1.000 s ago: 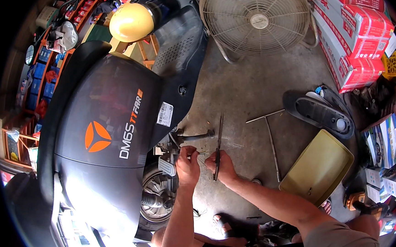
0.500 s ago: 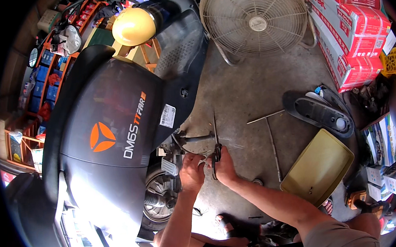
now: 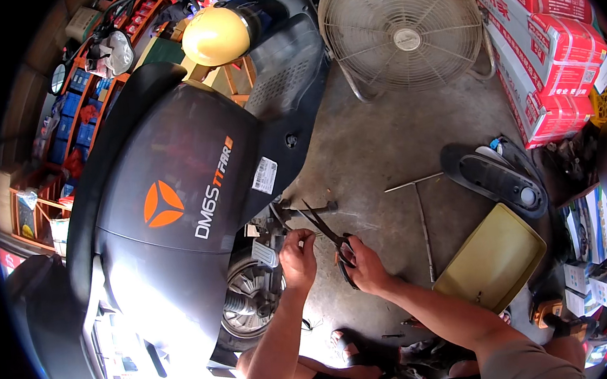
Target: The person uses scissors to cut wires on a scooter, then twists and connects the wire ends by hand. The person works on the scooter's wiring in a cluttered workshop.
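My left hand (image 3: 298, 262) is closed in a pinch beside the dark electric scooter (image 3: 175, 170), just right of its grey foot peg (image 3: 264, 253). Whatever lies between those fingertips is too small to make out. My right hand (image 3: 369, 266) grips black-handled scissors (image 3: 328, 233) by the finger loops. Their blades are a little apart and point up and left, toward the bar (image 3: 319, 208) on the scooter's underside. A small gap separates the scissors from my left hand. Below the foot peg, the scooter's wheel (image 3: 245, 306) is partly covered by the body panel and my left forearm.
On the concrete floor to the right lie a T-shaped metal rod (image 3: 422, 230), a black plastic cover (image 3: 496, 179) and a yellowish tray (image 3: 491, 257). A large floor fan (image 3: 405, 38) stands at the far side, next to stacked red-and-white boxes (image 3: 551, 52). A yellow helmet (image 3: 214, 37) rests by the scooter.
My right hand has drawn the scissors away from my left hand, to the right and slightly down. The blades have tilted left and parted. My left hand stays pinched near the foot peg.
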Motion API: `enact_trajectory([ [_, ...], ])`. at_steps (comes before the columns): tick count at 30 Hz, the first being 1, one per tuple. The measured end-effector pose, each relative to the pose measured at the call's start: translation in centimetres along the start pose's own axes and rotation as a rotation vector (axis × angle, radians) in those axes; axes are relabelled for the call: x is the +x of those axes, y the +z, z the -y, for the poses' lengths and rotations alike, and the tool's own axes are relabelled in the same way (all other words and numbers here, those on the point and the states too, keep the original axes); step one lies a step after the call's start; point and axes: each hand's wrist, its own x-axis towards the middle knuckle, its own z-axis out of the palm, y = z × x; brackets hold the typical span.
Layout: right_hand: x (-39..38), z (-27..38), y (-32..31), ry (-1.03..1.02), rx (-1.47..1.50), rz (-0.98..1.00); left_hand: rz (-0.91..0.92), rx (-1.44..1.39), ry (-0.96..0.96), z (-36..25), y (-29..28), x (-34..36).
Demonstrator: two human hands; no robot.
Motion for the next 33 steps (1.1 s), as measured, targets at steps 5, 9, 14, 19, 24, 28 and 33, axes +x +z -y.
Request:
enact_trajectory([
  [5,-0.5,1.6,-1.2,0.075,-0.150,0.091,-0.058,-0.157,-0.140,1.3,1.1,0.3],
  [9,-0.7,1.2,-1.4,0.081,-0.273,0.101,-0.027,-0.342,-0.233,2.1,1.5,0.9],
  [14,-0.6,1.0,-1.8,0.118,-0.387,0.143,0.018,-0.138,-0.208,1.6,1.3,1.0],
  [19,-0.2,0.4,-1.4,0.058,-0.434,0.091,0.047,-0.043,-0.192,1.7,1.2,1.1],
  [24,0.2,-0.8,-0.8,0.023,-0.414,0.058,0.059,-0.017,-0.207,1.3,1.2,1.1],
  [28,0.6,-0.6,-1.1,0.063,-0.404,0.119,0.082,0.007,-0.211,1.2,1.2,1.2],
  [33,1.1,0.3,-1.6,0.186,-0.376,0.233,0.101,-0.001,-0.259,1.2,1.1,1.4],
])
